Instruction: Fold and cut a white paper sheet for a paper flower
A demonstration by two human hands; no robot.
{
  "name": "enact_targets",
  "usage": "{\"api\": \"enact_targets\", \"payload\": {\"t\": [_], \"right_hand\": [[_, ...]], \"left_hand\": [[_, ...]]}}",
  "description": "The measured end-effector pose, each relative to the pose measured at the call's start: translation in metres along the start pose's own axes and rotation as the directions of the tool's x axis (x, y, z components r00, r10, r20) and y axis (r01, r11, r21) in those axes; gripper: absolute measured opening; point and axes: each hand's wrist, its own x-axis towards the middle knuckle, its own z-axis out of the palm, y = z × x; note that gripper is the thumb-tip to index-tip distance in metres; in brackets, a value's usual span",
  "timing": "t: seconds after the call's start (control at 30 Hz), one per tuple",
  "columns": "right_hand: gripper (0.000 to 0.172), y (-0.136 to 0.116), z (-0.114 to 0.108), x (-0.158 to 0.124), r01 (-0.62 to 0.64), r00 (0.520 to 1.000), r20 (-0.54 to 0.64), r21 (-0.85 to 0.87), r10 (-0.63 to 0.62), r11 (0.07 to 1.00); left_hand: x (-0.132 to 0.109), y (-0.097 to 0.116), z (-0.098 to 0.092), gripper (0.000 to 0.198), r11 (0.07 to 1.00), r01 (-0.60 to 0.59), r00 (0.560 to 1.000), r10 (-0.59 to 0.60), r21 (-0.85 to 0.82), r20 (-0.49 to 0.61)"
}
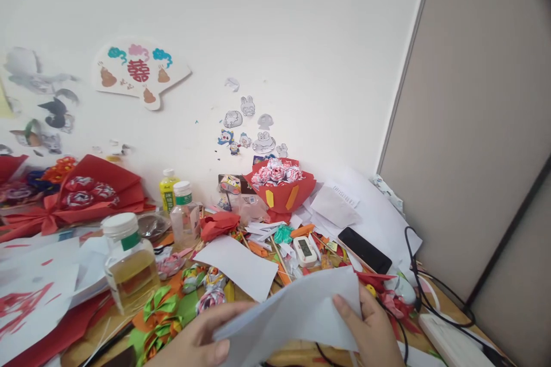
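Note:
A sheet of white paper, bent in a soft curve, spans the space between my two hands above the table's front edge. My left hand grips its left end, thumb on the near side and fingers behind. At the right end my right hand pinches it, thumb on the near face and fingers behind the edge. Just beyond lies another white paper piece. Green and orange paper flowers sit left of my left hand. A black phone rests past my right hand.
Bottles stand on the left, the nearest holding yellow liquid. A red-wrapped paper bouquet stands by the wall. A small white digital display lies among scraps. Black cables and a white power strip occupy the right side.

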Motion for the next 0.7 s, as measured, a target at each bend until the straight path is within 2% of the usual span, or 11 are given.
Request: {"api": "enact_targets", "payload": {"t": [0.07,0.13,0.17,0.27,0.33,0.4,0.5,0.57,0.63,0.7], "right_hand": [[0.052,0.005,0.002,0.001,0.021,1.000,-0.010,0.035,-0.020,0.999],[0.045,0.008,0.002,0.001,0.037,0.994,0.105,-0.002,-0.037,0.999],[0.043,0.010,0.002,0.002,0.034,0.984,0.176,-0.051,-0.024,0.998],[0.051,0.019,0.001,0.003,-0.009,0.954,0.288,-0.234,0.078,0.972],[0.057,0.027,0.000,0.004,-0.021,0.949,0.289,-0.347,0.128,0.938],[0.056,0.033,-0.001,0.004,-0.001,0.953,0.273,-0.433,0.133,0.901],[0.044,0.032,-0.002,0.005,0.137,0.953,0.301,-0.454,0.007,0.881],[0.038,0.024,-0.002,0.005,0.315,0.899,0.423,-0.446,-0.113,0.838],[0.034,0.016,-0.002,0.005,0.418,0.847,0.515,-0.495,-0.131,0.762],[0.035,0.010,-0.003,0.004,0.441,0.837,0.538,-0.546,-0.105,0.712]], "left_hand": [[0.008,-0.002,-0.002,0.063,0.993,-0.079,0.990,0.088,0.085,-0.110],[0.016,-0.009,-0.003,0.049,0.964,-0.122,0.956,0.178,0.235,-0.232],[0.020,-0.013,-0.004,0.045,0.943,-0.137,0.941,0.219,0.302,-0.257],[0.028,-0.026,-0.008,0.042,0.894,-0.118,0.936,0.245,0.433,-0.251],[0.030,-0.032,-0.010,0.041,0.868,-0.069,0.940,0.221,0.491,-0.258],[0.030,-0.034,-0.009,0.033,0.847,-0.080,0.947,0.229,0.526,-0.225],[0.029,-0.033,-0.007,0.023,0.839,-0.190,0.945,0.297,0.510,-0.137],[0.029,-0.032,-0.006,0.021,0.845,-0.222,0.943,0.313,0.487,-0.114],[0.029,-0.033,-0.007,0.020,0.846,-0.177,0.960,0.262,0.503,-0.103],[0.029,-0.036,-0.009,0.027,0.838,-0.088,0.966,0.204,0.538,-0.159]]}}
